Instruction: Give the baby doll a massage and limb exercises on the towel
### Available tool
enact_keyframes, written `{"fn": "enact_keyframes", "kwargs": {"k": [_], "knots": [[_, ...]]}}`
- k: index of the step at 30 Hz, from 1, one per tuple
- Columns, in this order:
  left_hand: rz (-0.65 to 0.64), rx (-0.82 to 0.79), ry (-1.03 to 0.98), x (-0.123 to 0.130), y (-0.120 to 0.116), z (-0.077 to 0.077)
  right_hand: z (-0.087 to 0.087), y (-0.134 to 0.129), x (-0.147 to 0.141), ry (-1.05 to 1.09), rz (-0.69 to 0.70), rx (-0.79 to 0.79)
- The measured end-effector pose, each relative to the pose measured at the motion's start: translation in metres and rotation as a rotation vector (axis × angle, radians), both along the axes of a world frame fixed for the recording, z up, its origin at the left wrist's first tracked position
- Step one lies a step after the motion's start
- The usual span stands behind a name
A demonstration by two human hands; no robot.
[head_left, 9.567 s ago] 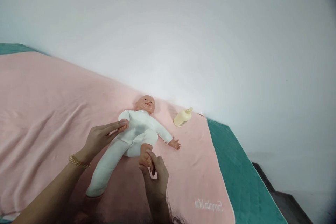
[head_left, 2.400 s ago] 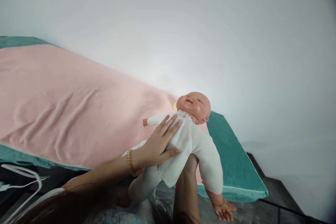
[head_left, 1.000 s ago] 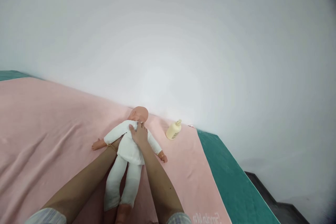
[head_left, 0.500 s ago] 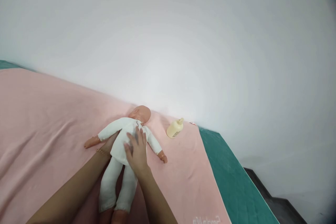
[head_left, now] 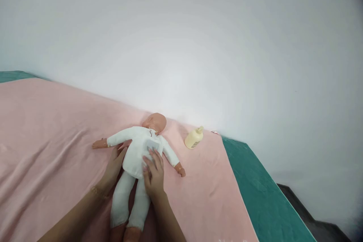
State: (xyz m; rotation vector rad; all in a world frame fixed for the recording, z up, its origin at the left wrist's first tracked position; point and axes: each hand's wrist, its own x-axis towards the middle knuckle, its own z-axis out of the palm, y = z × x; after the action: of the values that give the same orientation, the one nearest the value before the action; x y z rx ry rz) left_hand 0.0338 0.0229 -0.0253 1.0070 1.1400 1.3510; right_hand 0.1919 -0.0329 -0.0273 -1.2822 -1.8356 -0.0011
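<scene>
Under the face-down baby doll [head_left: 136,155] lies a fuzzy pink blanket [head_left: 204,196]. The doll points lengthwise away from both hands, shiny head [head_left: 159,121] farthest. The right hand [head_left: 154,172] rests loosely on its white cloth back [head_left: 138,139]; the left hand [head_left: 115,163] touches its side, gripping or not, I can't tell. Near its head stands a smooth yellow pump bottle [head_left: 194,138].

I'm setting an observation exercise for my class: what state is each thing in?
Doll: face down, arms spread
Left hand: against the doll's side
Right hand: on the doll's back
Yellow bottle: upright, pump fitted
Pink blanket: spread out, creased
Green cover: partly covered
</scene>
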Motion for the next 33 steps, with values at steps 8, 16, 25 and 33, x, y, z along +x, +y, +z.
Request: {"fn": "enact_keyframes", "kwargs": {"k": [8, 16, 25, 33], "knots": [[0.052, 0.541, 0.466, -0.011, -0.041, 0.000, -0.011, -0.021, 0.022, 0.348, -0.053, 0.109], [-0.279, 0.664, 0.560, -0.011, -0.036, 0.006, -0.006, -0.023, 0.014, 0.348, 0.074, -0.023], [-0.449, 0.605, 0.612, -0.013, -0.022, 0.005, -0.015, -0.008, 0.012, 0.381, 0.041, -0.102], [-0.340, 0.816, 0.581, -0.016, -0.030, -0.004, -0.010, -0.019, 0.015, 0.427, 0.092, -0.032]]}}
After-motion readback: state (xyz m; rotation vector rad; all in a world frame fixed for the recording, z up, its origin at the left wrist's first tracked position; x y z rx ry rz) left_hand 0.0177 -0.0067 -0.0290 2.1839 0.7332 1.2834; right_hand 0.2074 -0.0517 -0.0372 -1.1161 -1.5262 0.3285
